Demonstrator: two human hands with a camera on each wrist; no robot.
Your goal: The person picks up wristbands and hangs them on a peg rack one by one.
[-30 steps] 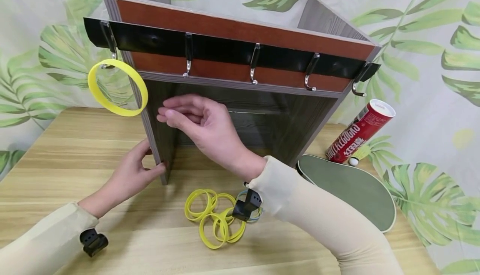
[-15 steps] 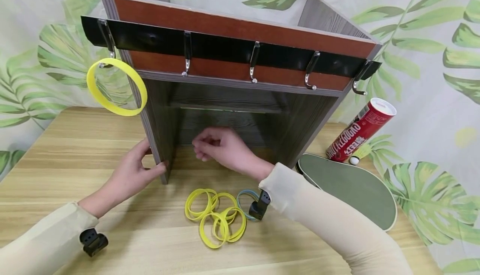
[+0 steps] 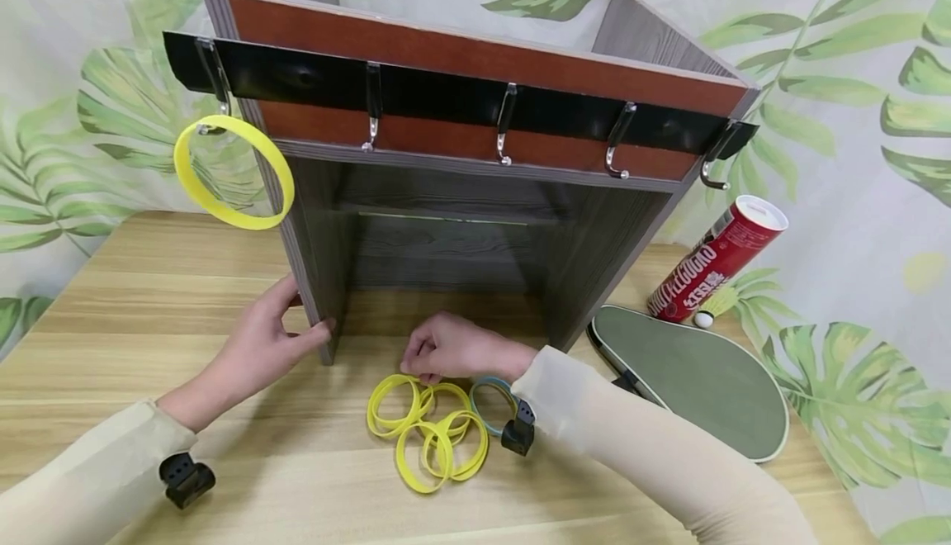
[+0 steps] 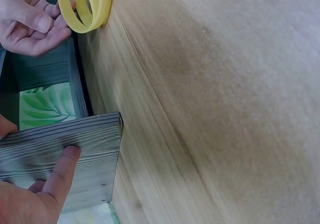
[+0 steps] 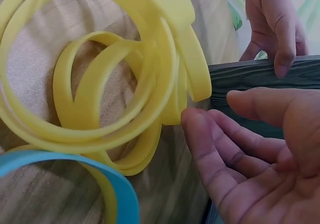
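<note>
Several yellow wristbands [image 3: 400, 428] lie in an overlapping pile on the table, with a blue wristband [image 3: 486, 388] at their right. At the pile's far edge is my right hand [image 3: 456, 348]. In the right wrist view its thumb [image 5: 260, 104] and forefinger stand apart with nothing between them, and the forefinger's tip is at the edge of a yellow band [image 5: 197, 67]; whether they touch I cannot tell. My left hand [image 3: 260, 351] grips the lower left side panel [image 4: 95, 139] of the grey wooden shelf [image 3: 319, 281], thumb on one face, fingers round the other.
A black rail [image 3: 438, 87] with several metal hooks crosses the shelf's top front. One yellow wristband [image 3: 195, 190] hangs from its leftmost hook. A red tube [image 3: 713, 260], a shuttlecock [image 3: 712, 310] and a green racket case [image 3: 698, 384] are at the right.
My right hand has come down from near the hanging band, past the shelf's opening, to the pile of wristbands. My left hand has stayed on the side panel.
</note>
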